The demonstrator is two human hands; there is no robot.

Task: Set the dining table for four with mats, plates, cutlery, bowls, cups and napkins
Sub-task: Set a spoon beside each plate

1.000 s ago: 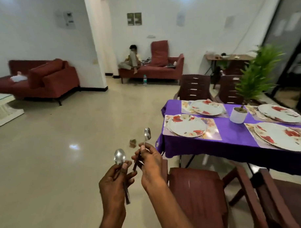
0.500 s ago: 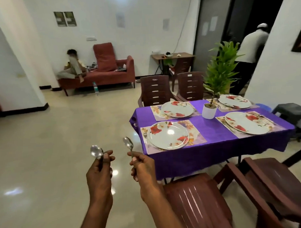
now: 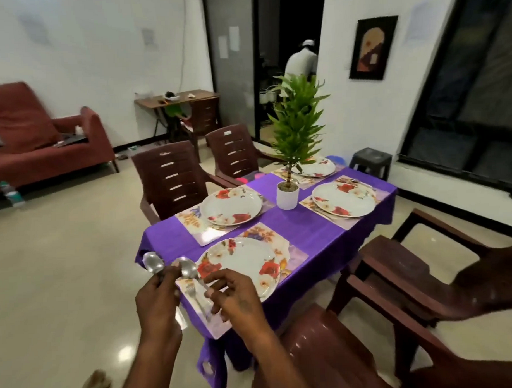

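Head view, my listing: worktop point(image 3: 323, 238), ahead of my fingers. Nearest plate point(image 3: 245, 264), just right of both hands. Right hand point(image 3: 235, 299) pinches a spoon point(image 3: 189, 268), shaft running toward me; left hand point(image 3: 158, 304) grips another spoon point(image 3: 153, 262). Right hand nearer.

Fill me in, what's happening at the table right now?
A person is setting the purple-clothed table. Each hand holds a spoon: the left hand grips one, the right hand pinches another over the nearest mat. A fork already lies there beside the plate. Four mats carry plates; no bowls, cups or napkins show.
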